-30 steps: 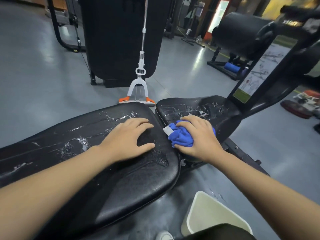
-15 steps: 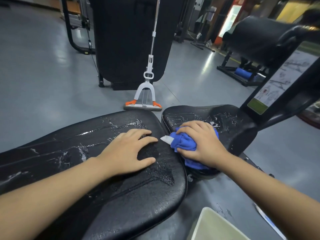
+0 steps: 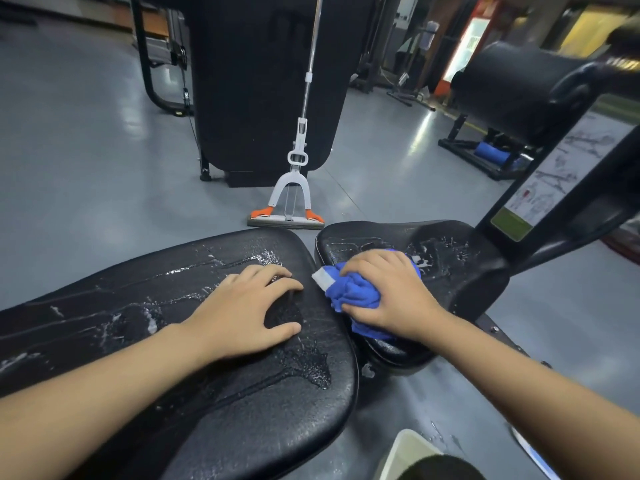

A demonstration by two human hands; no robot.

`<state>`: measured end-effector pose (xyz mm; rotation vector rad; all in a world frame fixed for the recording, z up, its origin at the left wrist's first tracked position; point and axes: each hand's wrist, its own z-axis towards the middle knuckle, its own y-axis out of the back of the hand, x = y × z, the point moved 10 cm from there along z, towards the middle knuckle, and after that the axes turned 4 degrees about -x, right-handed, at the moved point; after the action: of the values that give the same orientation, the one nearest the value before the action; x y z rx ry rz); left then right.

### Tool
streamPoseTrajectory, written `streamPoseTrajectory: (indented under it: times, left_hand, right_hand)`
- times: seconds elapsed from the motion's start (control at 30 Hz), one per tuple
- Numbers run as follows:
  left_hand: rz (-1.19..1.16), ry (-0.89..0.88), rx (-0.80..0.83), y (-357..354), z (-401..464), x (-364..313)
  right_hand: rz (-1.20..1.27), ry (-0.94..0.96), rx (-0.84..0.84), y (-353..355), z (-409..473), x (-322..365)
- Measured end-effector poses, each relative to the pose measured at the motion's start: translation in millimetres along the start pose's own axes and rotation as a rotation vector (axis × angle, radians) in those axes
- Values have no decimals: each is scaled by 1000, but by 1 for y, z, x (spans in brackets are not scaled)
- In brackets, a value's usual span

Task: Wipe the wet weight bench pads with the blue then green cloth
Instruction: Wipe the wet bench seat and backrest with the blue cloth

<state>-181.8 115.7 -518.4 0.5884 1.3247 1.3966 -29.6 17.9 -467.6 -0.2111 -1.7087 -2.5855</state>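
Note:
Two black weight bench pads lie in front of me, both streaked with water. The long back pad [image 3: 173,393] fills the lower left. The smaller seat pad [image 3: 457,258] sits to its right. My left hand [image 3: 246,313] rests flat on the long pad near its right end, fingers spread. My right hand [image 3: 391,296] presses a bunched blue cloth [image 3: 356,292] onto the near left part of the seat pad. A white tag sticks out of the cloth at its left. No green cloth is in view.
A white-and-orange mop [image 3: 289,216] stands on the grey floor just beyond the pads. A black upright pad [image 3: 263,81] rises behind it. The bench's black frame with an instruction sticker [image 3: 540,188] slants up at the right. A pale bucket rim [image 3: 401,452] shows at the bottom.
My right hand has shifted the blue cloth slightly across the seat pad. The view has tipped up a little, so less of the bucket shows. My left hand stays on the long pad.

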Motion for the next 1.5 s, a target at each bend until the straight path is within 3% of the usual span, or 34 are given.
streamPoseTrajectory:
  times: [0.2,0.7,1.07,1.5]
  left_hand:
    - [-22,-10,-18,5,5,-4]
    - [-5,16,-68,-3,22,-12]
    - [-16,9,-86,-1,25,-22]
    - [-31,-20,-103,1,31,-23]
  right_hand:
    - [-20,6,26,9,-32,2]
    - [-113,-176,51,-44,100,-38]
    - [-22,-58,-49,-15,28,-14]
    - [-89,-314,86,-31,101,-82]
